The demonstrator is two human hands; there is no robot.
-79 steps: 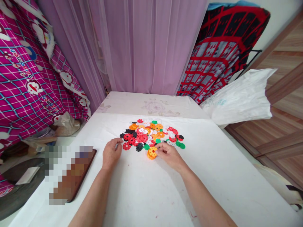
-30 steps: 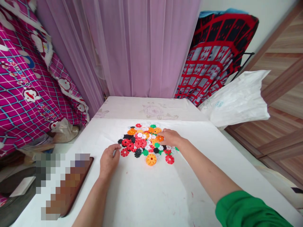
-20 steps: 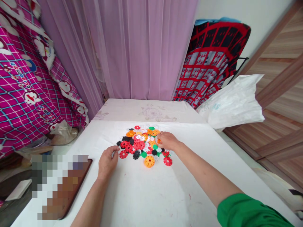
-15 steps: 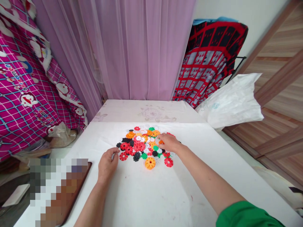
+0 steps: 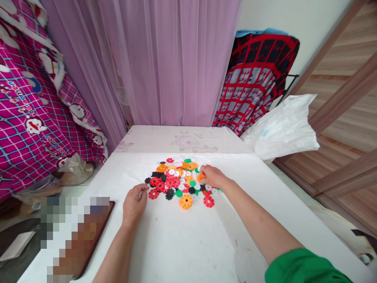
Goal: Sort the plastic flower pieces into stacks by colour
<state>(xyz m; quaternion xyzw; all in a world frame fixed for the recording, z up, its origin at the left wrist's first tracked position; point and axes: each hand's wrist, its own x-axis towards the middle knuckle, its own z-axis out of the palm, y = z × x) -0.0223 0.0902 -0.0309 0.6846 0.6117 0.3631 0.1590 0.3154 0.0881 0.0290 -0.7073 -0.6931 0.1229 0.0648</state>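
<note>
A loose pile of flat, notched plastic discs point(image 5: 172, 181) in red, orange, black, white and green lies on the white table. At the pile's right side my right hand point(image 5: 212, 177) is closed, its fingertips and thumb on an orange notched disc point(image 5: 201, 177). My left hand point(image 5: 134, 200) rests at the pile's left edge, loosely curled with thumb and forefinger apart, and I see nothing in it. Near its fingertips are a black disc point(image 5: 147, 181) and a red disc point(image 5: 153, 194). Closest to me lie an orange disc point(image 5: 186, 201) and a red disc point(image 5: 209, 201).
On the table's left edge lies a flat, brown-edged object point(image 5: 88, 243), mostly blurred out. A white plastic bag point(image 5: 285, 129) stands past the far right edge. Behind the table hangs a purple curtain point(image 5: 173, 67); a wooden cabinet point(image 5: 338, 118) is on the right.
My right hand has shifted slightly right, its fingertips now by the orange disc's edge. My left hand stays in place. The view has turned a little.
</note>
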